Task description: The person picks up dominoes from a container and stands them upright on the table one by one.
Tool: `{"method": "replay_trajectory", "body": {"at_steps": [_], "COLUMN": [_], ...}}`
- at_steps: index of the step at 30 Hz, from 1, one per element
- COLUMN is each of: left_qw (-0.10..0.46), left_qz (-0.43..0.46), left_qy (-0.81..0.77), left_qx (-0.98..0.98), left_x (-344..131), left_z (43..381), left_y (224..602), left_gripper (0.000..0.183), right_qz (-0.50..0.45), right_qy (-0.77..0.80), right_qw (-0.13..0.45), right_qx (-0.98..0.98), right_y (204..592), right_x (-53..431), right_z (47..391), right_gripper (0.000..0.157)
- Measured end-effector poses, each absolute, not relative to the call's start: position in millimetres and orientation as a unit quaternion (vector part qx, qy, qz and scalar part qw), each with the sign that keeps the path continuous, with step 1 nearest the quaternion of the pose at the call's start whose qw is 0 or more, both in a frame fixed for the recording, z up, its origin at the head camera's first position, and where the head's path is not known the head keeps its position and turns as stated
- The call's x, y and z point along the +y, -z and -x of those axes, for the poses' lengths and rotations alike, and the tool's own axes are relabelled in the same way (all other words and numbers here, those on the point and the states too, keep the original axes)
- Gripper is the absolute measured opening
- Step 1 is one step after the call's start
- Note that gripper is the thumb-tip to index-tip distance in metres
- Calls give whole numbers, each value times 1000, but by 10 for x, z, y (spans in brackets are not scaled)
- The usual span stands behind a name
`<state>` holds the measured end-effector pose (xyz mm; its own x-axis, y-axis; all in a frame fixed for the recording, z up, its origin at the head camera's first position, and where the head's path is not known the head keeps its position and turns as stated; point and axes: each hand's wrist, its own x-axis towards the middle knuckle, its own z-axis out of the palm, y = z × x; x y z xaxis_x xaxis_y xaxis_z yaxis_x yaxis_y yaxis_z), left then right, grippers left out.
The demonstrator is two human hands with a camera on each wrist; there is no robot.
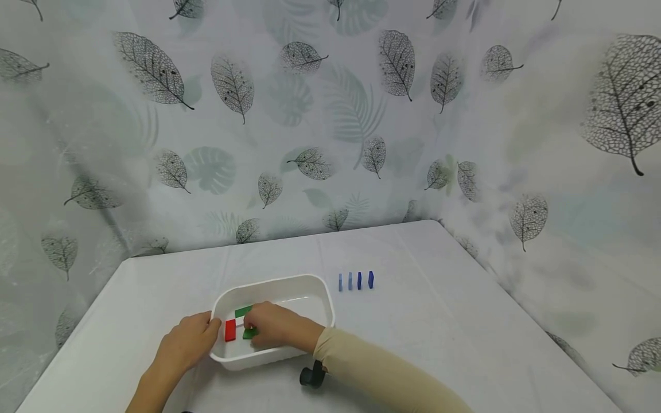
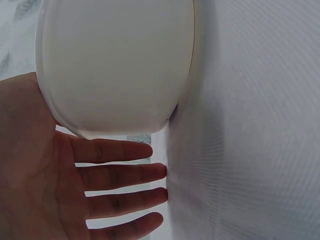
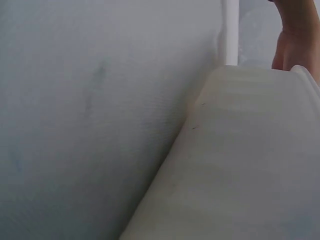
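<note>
A white plastic tray (image 1: pixel 281 287) sits on the table's near half. Inside, at its left end, lie a red block (image 1: pixel 230 330), a green block (image 1: pixel 242 311), a second green block (image 1: pixel 249 334) and a white piece (image 1: pixel 239 321). My right hand (image 1: pixel 271 325) reaches down into the tray over the green and white pieces. Its fingertips are mostly hidden, so what they hold is unclear. My left hand (image 1: pixel 188 341) rests against the tray's left end, thumb at the rim. In the left wrist view its fingers (image 2: pixel 117 177) stretch out straight under the tray's outer wall.
Several small blue blocks (image 1: pixel 360 280), light to dark, stand upright in a row right of the tray. A black object (image 1: pixel 312 376) shows below my right wrist. White cloth covers the table (image 1: pixel 439 321), and a leaf-printed curtain (image 1: pixel 320 115) hangs around it.
</note>
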<state>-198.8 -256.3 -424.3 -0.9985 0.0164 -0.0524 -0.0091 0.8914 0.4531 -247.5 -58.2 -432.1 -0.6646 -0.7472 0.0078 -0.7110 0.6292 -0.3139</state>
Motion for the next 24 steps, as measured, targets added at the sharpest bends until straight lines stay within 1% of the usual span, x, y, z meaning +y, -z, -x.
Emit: {"method": "replay_trajectory", "body": {"at_steps": [4, 12, 24], "left_qw": [25, 28, 33], "left_qz": [-2, -1, -3], "left_qy": [-235, -236, -233], "left_qx": [972, 971, 972], "left_x": [-2562, -2565, -2564], "left_z": [1986, 1993, 1987], "left_y": [4249, 4268, 4220], "left_gripper": [41, 41, 39], "right_qz": [405, 418, 384], "right_qy": [129, 106, 203], "right_qw": [48, 42, 59], "right_qx": [904, 901, 899], "right_y": [4342, 4362, 4306], "right_x": [-594, -606, -515], "right_z": [2465, 2469, 2466], "right_gripper": [23, 9, 17]}}
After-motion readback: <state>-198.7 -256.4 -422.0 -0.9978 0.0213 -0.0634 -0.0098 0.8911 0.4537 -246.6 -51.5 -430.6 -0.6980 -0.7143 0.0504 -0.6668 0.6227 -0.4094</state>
